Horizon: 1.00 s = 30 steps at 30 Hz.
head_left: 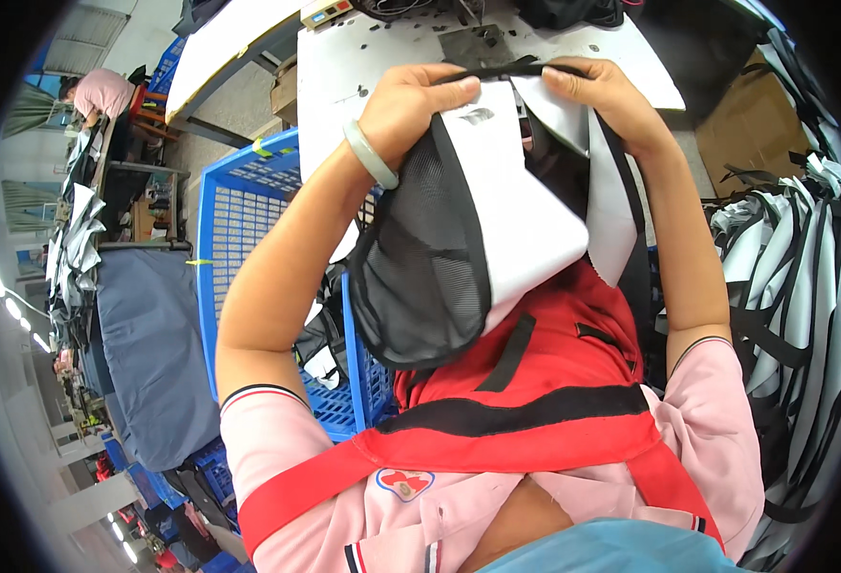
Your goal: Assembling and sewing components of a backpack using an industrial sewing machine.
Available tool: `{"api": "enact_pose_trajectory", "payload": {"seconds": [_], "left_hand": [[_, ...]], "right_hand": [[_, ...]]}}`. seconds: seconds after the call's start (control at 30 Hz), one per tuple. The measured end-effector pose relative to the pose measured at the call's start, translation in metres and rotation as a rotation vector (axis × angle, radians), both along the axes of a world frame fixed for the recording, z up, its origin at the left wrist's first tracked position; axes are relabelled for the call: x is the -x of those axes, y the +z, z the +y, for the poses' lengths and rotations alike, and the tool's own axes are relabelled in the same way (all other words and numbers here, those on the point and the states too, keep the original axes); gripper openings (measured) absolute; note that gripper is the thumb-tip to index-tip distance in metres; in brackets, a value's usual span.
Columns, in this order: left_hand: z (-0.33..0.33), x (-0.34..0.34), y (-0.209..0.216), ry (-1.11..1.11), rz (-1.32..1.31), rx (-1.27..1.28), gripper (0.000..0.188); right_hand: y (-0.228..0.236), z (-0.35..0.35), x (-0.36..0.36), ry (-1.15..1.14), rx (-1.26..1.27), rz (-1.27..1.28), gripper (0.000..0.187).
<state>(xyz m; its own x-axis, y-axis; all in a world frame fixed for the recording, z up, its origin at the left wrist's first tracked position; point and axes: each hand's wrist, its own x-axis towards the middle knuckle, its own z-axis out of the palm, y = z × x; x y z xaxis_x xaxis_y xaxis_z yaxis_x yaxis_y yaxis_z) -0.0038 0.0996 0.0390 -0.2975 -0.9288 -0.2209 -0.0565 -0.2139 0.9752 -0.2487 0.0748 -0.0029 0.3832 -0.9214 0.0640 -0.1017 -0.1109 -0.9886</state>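
Note:
Both hands hold up a sewn bag piece (525, 229) of white fabric with black mesh sides and black edge binding. At its top edge, my left hand (403, 110) pinches the black binding on the left, thumb on the front. My right hand (616, 103) grips the same band on the right, thumb pressing on the white flap. Between the hands the band is stretched nearly straight. Below it the piece hangs partly open, its mesh pouch (420, 267) drooping to the left over a blue crate's edge. The lower part rests before my red apron (497, 368).
A white sewing table (645, 62) stands ahead, with dark scraps and a metal plate (478, 46). At left the blue plastic crate (212, 286) contains black and white pieces. Layered white and black pieces (793, 258) hang at right near cardboard (745, 138). A person (104, 93) bends far left.

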Motion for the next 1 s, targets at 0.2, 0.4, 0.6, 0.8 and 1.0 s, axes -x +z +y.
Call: {"api": "enact_pose_trajectory", "payload": {"seconds": [0.2,0.4,0.6,0.8,1.0], "left_hand": [[-0.033,0.005,-0.011,0.077,-0.025,0.115,0.034],[-0.055,-0.006,-0.031,0.104,0.005,0.115,0.035],[-0.069,-0.008,-0.038,0.106,0.004,0.129,0.037],[-0.076,-0.007,-0.039,0.086,-0.033,0.199,0.040],[-0.090,-0.016,-0.045,0.053,0.005,0.221,0.039]], "right_hand": [[-0.003,-0.033,-0.001,-0.082,-0.050,0.056,0.057],[-0.005,-0.051,-0.012,-0.075,-0.057,0.129,0.057],[-0.015,-0.068,-0.014,-0.111,-0.046,0.169,0.059],[-0.010,-0.068,-0.014,-0.084,-0.066,0.137,0.070],[-0.009,-0.075,-0.018,-0.118,0.027,0.193,0.053]]}}
